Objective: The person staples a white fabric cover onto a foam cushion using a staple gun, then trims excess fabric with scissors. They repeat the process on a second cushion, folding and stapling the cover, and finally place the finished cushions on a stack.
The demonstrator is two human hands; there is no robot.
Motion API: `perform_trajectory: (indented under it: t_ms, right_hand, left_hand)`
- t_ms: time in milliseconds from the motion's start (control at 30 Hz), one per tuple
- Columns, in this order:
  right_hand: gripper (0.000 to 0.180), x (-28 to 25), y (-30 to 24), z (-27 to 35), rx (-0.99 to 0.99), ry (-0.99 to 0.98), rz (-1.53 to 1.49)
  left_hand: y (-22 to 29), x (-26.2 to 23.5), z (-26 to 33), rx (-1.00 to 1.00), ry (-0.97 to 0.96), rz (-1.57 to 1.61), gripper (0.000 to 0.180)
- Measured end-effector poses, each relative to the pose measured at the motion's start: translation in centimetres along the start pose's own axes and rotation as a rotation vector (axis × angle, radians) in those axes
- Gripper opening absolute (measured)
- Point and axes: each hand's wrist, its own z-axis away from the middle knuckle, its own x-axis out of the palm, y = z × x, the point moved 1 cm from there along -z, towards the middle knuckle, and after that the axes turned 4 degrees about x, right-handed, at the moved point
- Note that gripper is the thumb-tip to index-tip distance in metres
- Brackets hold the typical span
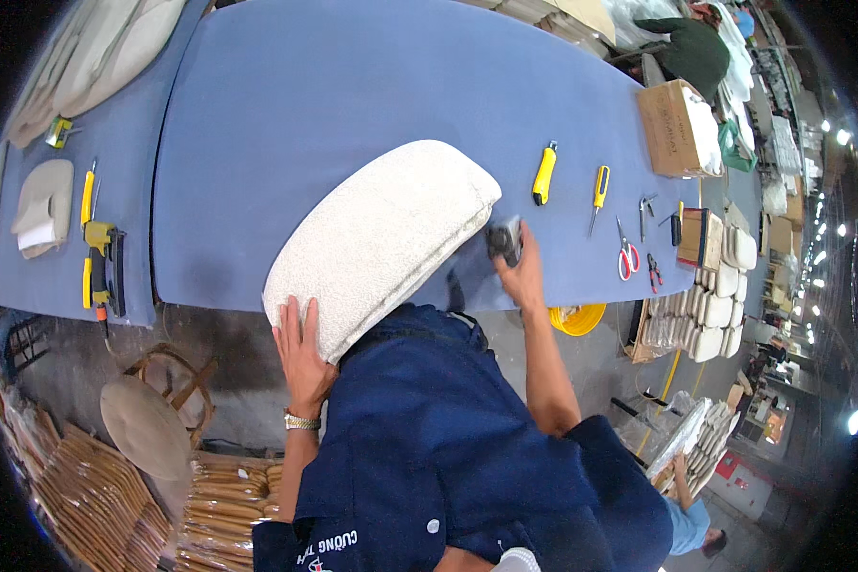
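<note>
Cushion (381,229): pale, textured, lying broad face up on the blue table (372,76), in front of you. Its near-left end overhangs the table's near edge; the rest is supported.

Hands. Your left hand (305,362) is on that overhanging end, fingers laid out nearly straight and slightly apart on the fabric. Thumb position: cannot tell. Your right hand (521,272) has its fingers closed around a grey-and-black tool (502,242), just off the cushion's right side. Kind of tool: not clear, as your grip hides part of it.

Step in hand (judgement): you appear to be steadying the cushion with the left hand while the tool is at the ready beside the seamed side. Working or checking that side seems likely; which of the two, cannot tell.

Next move (judgement): it would call for bringing the tool squarely to the seamed side, with your left hand pressing enough to stop the cushion pivoting on its overhang.

Orientation. Long axis runs diagonally, from near-left under your left hand to far-right. The bowed side faces far-left, away from you; the straighter, thick side with the seam faces near-right, toward your body and the tool. The far end is rounded and points toward the yellow knife (544,174), which lies well apart from it. Beyond the knife lie a screwdriver (600,198) and scissors (627,257).
</note>
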Motion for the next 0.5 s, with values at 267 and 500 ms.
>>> perform_trajectory:
  t_ms: [267, 500]
  right_hand:
    - [0.035, 2.4, -4.0, -12.8, -0.134, -0.225, -0.183]
    - [0.047, 12.1, -7.9, -19.1, 0.045, -0.619, -0.155]
  left_hand:
    - [-0.2, 4.5, 3.2, -0.318, 0.292, 0.256, 0.117]
    - [-0.8, 1.1, 4.1, -0.533, 0.163, 1.115, 0.110]
